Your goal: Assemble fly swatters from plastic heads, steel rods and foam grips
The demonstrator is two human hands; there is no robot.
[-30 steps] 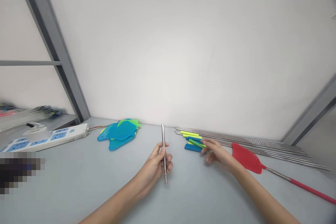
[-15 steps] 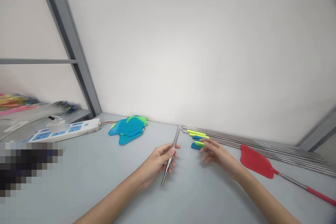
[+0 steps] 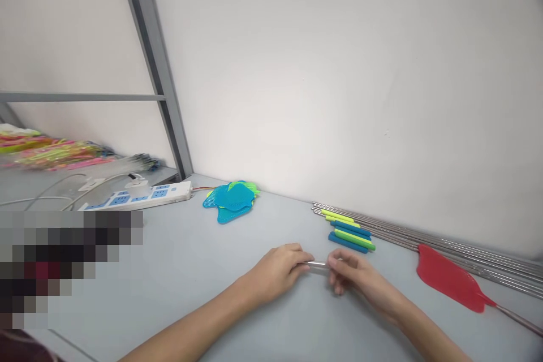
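Observation:
My left hand (image 3: 280, 272) is closed around a short shiny metal rod (image 3: 317, 264), hiding one end of it. My right hand (image 3: 354, 276) pinches the rod's other end between thumb and fingers. The rod lies nearly level between the two hands, above the grey table (image 3: 237, 254). Just beyond my right hand are several blue and yellow-green tubular handle grips (image 3: 350, 236). Long thin metal rods (image 3: 407, 236) run behind them along the wall. To the right rests a red fly swatter (image 3: 449, 278), its shaft leaving the view.
Blue and green fly swatter heads (image 3: 235, 198) are piled at the back left. Beside them stands a white power strip (image 3: 169, 195) with cords. Colourful packed items (image 3: 63, 153) lie on a further table behind a grey metal frame (image 3: 156, 56). A pixelated patch covers the lower left.
The rod has turned from steeply slanted to nearly level. My right hand has come away from near the grips and closed on its end. The view has shifted left.

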